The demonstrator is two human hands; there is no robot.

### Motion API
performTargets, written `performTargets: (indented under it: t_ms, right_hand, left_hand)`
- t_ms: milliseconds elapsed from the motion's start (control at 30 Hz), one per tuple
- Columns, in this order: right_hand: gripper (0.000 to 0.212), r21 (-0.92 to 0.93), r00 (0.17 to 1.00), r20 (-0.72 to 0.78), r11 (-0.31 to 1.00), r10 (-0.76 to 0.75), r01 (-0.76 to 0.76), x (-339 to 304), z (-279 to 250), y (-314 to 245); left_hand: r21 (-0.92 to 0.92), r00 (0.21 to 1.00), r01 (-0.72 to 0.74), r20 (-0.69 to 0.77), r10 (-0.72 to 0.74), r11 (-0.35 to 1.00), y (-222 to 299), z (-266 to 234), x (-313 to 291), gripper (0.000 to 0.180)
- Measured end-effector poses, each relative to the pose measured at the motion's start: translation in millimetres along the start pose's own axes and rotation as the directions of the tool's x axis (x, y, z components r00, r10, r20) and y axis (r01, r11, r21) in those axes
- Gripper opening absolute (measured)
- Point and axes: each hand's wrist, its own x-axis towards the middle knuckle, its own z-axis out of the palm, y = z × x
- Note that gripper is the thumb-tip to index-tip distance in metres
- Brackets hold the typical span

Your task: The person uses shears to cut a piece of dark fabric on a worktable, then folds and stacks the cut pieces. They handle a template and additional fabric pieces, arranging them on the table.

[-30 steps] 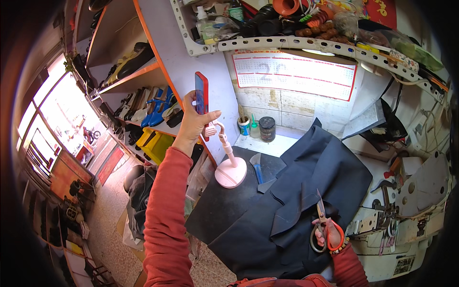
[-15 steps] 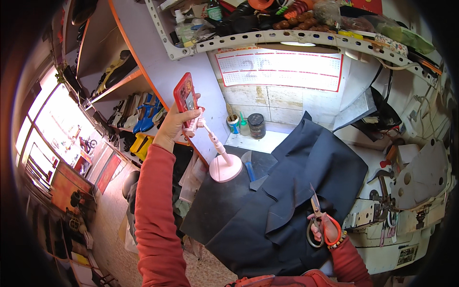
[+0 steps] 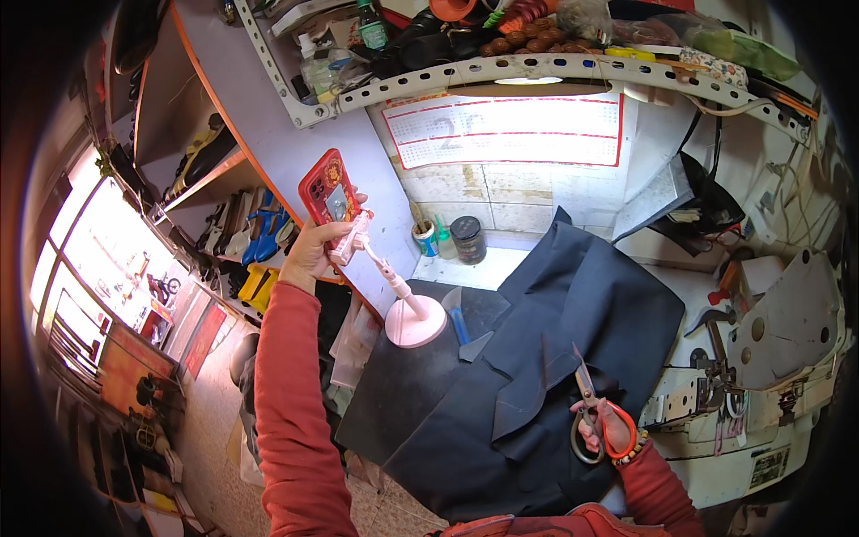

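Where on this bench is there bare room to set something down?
The widest bare patch is dark mat, between the pink stand's base and the black fabric. A small strip of white ledge shows between the dark jar and the fabric. Crowded: the fabric's lower right, where the right hand holds scissors, and the overhead shelf.

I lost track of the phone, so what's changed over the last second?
The left hand turned the phone on its pink stand from edge-on to showing its red back, leaning further left. Nothing was released. The right hand still holds the scissors; the black fabric stayed put.
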Motion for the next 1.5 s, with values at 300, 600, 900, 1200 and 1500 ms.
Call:
performTargets:
  t_ms: [300, 600, 900, 1200, 1500]
  right_hand:
    - [0.062, 0.018, 1.0, -0.004, 1.0, 0.012, -0.012, 0.5, -1.0, 0.1]
    - [0.061, 0.003, 1.0, 0.003, 1.0, -0.007, 0.007, 1.0, -0.6, 0.0]
    - [0.058, -0.001, 1.0, 0.015, 1.0, -0.009, 0.009, -0.2, 0.8, 0.0]
    - [0.054, -0.015, 0.999, 0.03, 1.0, -0.017, 0.018, 0.4, -1.2, 1.2]
    - [0.056, -0.022, 1.0, 0.027, 1.0, -0.002, 0.003, 1.9, -4.3, 3.1]
  left_hand:
    - [-0.066, 0.997, 0.026, 0.08, -0.021, 0.997, 0.6, -11.4, 3.1, 0.069]
    - [0.03, 0.999, 0.008, -0.035, -0.007, 1.0, 1.5, -30.1, 1.8, 0.053]
    - [0.266, 0.921, -0.198, -0.279, 0.272, 0.943, -4.7, 13.5, -15.3, 0.051]
    - [0.481, 0.67, -0.266, -0.531, 0.519, 0.835, -41.2, 52.3, -34.8, 0.077]
    - [0.672, 0.835, -0.076, -0.361, 0.416, 0.737, -142.2, 154.3, -151.1, 0.075]
